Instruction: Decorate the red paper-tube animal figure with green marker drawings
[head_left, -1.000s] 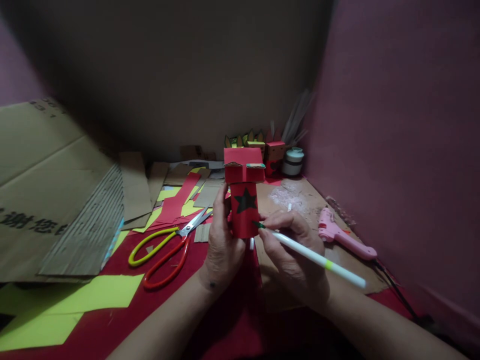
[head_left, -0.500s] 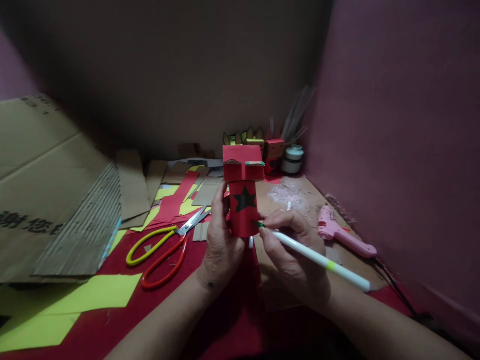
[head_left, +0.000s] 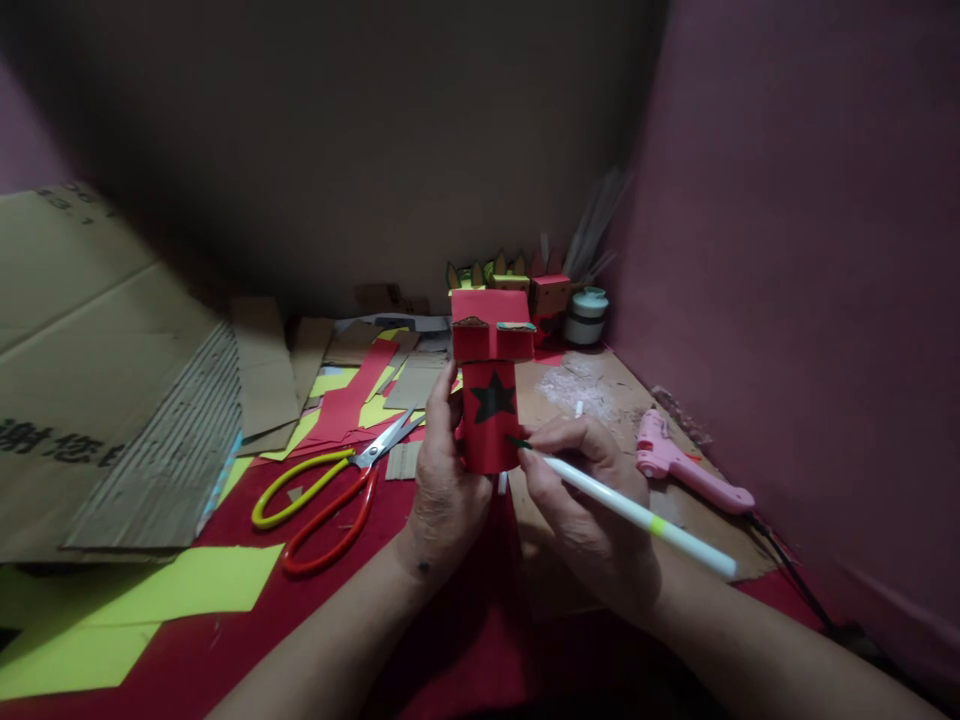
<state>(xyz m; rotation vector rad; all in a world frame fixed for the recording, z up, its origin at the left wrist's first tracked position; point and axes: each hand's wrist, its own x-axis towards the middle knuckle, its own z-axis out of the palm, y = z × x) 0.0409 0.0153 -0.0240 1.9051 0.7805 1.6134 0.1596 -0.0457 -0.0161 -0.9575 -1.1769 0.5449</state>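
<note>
This looks like a craft corner. Big scissors (head_left: 368, 455) lie on a desk (head_left: 465, 640). Left of the scissors is a big cardboard piece (head_left: 67, 350), and yellow paper (head_left: 187, 588) is nearer. Right of them are a pink glue gun (head_left: 697, 480) and a pink wall (head_left: 787, 250). Small paper figures (head_left: 551, 290) stand farther back.

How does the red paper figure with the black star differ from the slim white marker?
The red paper figure is held nearly upright in the left hand; the slim white marker slants in the right hand. The figure is thick, a boxy top over a cylinder; the marker is thin. The figure is mostly red, the marker mostly white. Both are hand-held.
</note>
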